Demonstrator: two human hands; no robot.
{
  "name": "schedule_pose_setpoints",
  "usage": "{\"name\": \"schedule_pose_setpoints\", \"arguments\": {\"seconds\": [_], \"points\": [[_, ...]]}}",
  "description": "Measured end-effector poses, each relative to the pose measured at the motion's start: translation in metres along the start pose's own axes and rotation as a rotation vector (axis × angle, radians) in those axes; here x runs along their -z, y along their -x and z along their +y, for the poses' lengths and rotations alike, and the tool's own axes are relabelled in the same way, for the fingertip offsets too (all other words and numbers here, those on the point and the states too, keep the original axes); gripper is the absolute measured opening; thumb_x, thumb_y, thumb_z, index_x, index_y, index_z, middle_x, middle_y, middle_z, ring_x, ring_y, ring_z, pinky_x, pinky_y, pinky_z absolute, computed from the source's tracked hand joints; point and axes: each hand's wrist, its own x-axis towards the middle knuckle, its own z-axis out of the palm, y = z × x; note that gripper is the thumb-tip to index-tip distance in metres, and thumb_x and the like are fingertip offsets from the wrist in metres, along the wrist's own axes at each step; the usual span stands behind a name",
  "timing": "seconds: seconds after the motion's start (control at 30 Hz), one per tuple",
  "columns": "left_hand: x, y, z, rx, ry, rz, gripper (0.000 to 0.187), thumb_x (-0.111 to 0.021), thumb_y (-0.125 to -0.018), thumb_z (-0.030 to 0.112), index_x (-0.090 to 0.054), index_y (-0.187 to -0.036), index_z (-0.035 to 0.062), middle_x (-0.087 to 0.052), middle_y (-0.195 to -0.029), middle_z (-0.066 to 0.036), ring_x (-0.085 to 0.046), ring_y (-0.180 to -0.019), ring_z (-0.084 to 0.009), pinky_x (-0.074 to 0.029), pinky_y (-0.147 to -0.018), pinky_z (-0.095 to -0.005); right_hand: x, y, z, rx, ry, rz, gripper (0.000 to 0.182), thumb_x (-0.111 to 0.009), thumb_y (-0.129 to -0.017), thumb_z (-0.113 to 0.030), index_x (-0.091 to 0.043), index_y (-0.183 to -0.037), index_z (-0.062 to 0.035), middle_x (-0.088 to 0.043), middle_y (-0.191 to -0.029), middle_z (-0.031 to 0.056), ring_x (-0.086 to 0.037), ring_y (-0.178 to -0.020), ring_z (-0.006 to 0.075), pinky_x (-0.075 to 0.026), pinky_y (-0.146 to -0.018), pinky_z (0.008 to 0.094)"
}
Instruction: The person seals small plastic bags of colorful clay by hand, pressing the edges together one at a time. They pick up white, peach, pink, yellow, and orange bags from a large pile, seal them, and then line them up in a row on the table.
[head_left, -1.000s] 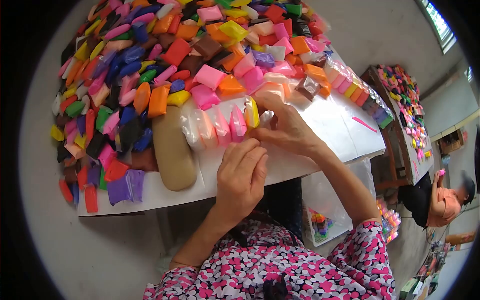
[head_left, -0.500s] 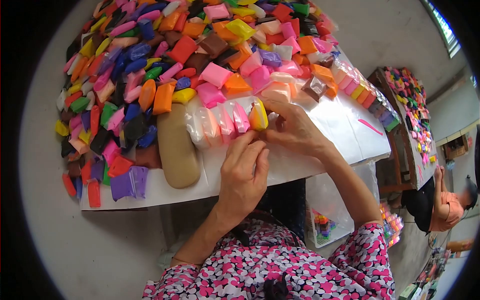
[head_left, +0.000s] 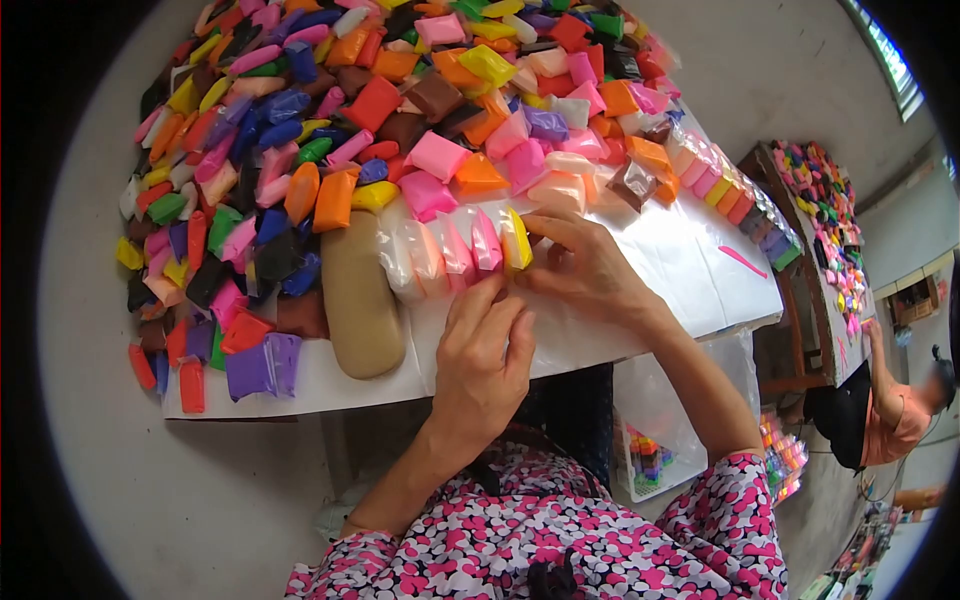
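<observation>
A row of small clear-wrapped packets, seemingly modelling clay, stands on the white table covering point(head_left: 660, 270): a white packet point(head_left: 396, 262), a peach packet point(head_left: 426, 258), a pink packet point(head_left: 457, 252), a deeper pink packet point(head_left: 487, 240) and, at the right end, a yellow packet point(head_left: 517, 240). My right hand point(head_left: 595, 268) has its bent index finger and thumb against the yellow packet's right side. Below the row, my left hand point(head_left: 485, 350) is closed, its fingertips at the lower edge of the pink and yellow packets. Whatever those fingertips pinch is hidden.
A tan rounded block point(head_left: 362, 295) lies left of the row. Beyond spreads a big heap of colourful packets point(head_left: 375, 100). A finished-looking multicoloured row point(head_left: 735, 190) sits at right, near a pink strip point(head_left: 743, 262). Below stands a white basket point(head_left: 665, 475); a co-worker point(head_left: 890, 415) sits at another table.
The yellow packet now stands narrower and more edge-on beside the deeper pink one. My right hand has shifted slightly; my left fingertips stay low by the row. The co-worker's arm has reached toward their table.
</observation>
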Motion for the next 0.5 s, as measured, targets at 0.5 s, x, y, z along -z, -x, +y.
{"name": "schedule_pose_setpoints", "arguments": {"seconds": [0.5], "points": [[0.0057, 0.0078, -0.0047, -0.039, 0.001, 0.012, 0.013, -0.064, -0.085, -0.001, -0.064, -0.097, -0.0050, -0.063, -0.108, -0.018, -0.062, -0.099, -0.0333, -0.049, -0.086, -0.0379, 0.0021, 0.0062, -0.0028, -0.039, -0.108, 0.046, 0.052, -0.077, -0.074, -0.010, -0.059, -0.120, 0.0051, -0.058, -0.120, 0.0157, -0.065, -0.093, 0.0231, -0.053, -0.081, 0.0328]]}}
